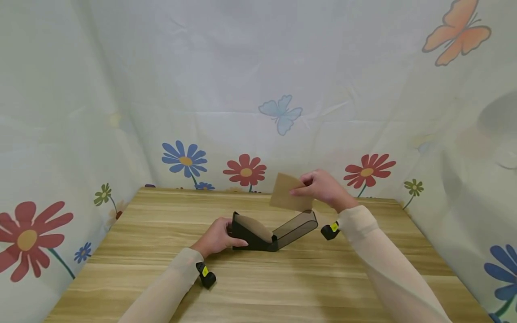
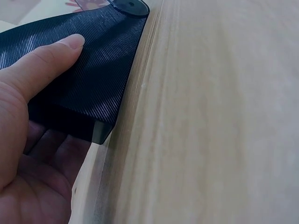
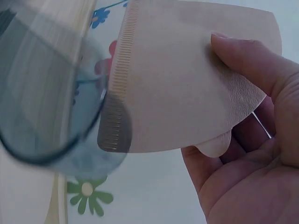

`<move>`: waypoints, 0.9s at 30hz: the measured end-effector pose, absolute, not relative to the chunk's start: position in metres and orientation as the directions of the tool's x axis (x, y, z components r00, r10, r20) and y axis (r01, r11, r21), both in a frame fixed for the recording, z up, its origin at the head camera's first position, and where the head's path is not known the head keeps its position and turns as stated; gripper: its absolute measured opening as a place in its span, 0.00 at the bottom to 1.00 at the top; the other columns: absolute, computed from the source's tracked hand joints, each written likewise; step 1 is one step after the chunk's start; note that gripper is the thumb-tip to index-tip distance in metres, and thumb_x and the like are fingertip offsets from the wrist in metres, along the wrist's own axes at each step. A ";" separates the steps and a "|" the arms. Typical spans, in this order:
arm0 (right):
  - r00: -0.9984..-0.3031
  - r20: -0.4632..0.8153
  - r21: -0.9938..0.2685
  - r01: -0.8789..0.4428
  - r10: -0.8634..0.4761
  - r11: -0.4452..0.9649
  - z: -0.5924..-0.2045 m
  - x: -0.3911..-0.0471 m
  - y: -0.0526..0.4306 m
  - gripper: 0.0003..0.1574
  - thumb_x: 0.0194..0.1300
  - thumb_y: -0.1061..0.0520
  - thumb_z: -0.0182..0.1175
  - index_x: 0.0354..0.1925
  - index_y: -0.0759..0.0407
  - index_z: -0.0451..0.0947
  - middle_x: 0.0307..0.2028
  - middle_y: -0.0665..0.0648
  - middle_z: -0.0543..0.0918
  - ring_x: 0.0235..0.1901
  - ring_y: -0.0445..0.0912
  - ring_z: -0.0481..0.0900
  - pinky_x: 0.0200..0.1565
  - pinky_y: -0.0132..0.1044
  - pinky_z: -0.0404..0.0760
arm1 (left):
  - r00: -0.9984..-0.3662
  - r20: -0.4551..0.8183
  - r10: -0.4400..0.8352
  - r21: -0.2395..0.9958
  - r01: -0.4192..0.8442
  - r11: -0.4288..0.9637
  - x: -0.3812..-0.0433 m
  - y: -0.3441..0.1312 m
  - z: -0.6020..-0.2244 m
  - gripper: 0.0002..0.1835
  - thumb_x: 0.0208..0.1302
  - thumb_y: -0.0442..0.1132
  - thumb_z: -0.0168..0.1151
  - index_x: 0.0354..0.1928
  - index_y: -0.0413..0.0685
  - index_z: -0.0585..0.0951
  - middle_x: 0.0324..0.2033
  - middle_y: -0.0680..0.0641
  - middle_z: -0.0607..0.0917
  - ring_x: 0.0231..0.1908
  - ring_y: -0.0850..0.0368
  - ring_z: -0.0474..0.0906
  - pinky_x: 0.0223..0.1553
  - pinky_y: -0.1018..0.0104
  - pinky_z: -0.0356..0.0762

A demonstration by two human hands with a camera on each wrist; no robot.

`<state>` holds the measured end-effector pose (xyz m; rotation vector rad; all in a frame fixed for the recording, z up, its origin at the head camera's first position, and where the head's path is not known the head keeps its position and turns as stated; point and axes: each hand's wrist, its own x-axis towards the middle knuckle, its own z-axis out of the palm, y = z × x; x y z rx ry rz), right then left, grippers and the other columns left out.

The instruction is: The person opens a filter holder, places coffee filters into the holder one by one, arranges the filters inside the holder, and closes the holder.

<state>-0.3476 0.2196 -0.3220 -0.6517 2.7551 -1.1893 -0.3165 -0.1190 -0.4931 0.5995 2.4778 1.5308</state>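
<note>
My left hand [image 1: 218, 237] grips the black holder [image 1: 252, 233] on the table [image 1: 282, 278]. My right hand [image 1: 325, 188] pinches a brown paper filter [image 1: 286, 193] above its open lid [image 1: 296, 228].

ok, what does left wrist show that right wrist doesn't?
Left wrist only: the left hand gripping the black ribbed base, thumb on top, on the wooden table. Right wrist only: the right hand pinching a brown paper filter by its edge, with the floral curtain behind. Both share the smoky clear lid, just its tip in left wrist.
</note>
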 end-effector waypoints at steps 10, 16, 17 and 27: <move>-0.898 0.109 -0.733 -0.362 -0.426 0.575 -0.319 -0.344 0.197 0.26 0.59 0.47 0.77 0.19 0.56 0.72 0.18 0.46 0.61 0.23 0.44 0.58 0.27 0.36 0.59 | -0.903 0.070 0.425 0.887 0.251 0.388 -0.317 -0.120 -0.494 0.21 0.51 0.51 0.82 0.43 0.50 0.86 0.31 0.52 0.88 0.29 0.56 0.78 0.33 0.62 0.76; -0.878 0.110 -0.750 -0.381 -0.466 0.541 -0.325 -0.345 0.184 0.27 0.61 0.49 0.75 0.21 0.63 0.72 0.17 0.46 0.61 0.22 0.42 0.57 0.27 0.35 0.60 | -0.902 0.077 0.425 0.886 0.257 0.385 -0.317 -0.119 -0.494 0.20 0.52 0.51 0.82 0.43 0.50 0.86 0.32 0.52 0.88 0.29 0.56 0.78 0.32 0.63 0.75; -0.876 0.105 -0.755 -0.378 -0.470 0.536 -0.327 -0.346 0.182 0.28 0.61 0.49 0.75 0.21 0.64 0.72 0.17 0.46 0.61 0.22 0.42 0.56 0.27 0.35 0.59 | -0.903 0.077 0.424 0.887 0.256 0.385 -0.317 -0.119 -0.494 0.20 0.52 0.51 0.82 0.43 0.51 0.86 0.32 0.52 0.89 0.29 0.56 0.78 0.32 0.63 0.75; -0.863 0.047 -0.780 -0.346 -0.503 0.521 -0.338 -0.346 0.170 0.24 0.62 0.50 0.74 0.25 0.69 0.78 0.18 0.48 0.66 0.23 0.44 0.61 0.28 0.35 0.62 | -0.902 0.077 0.424 0.886 0.257 0.386 -0.317 -0.119 -0.494 0.22 0.51 0.52 0.82 0.43 0.51 0.86 0.32 0.53 0.89 0.30 0.57 0.79 0.34 0.63 0.76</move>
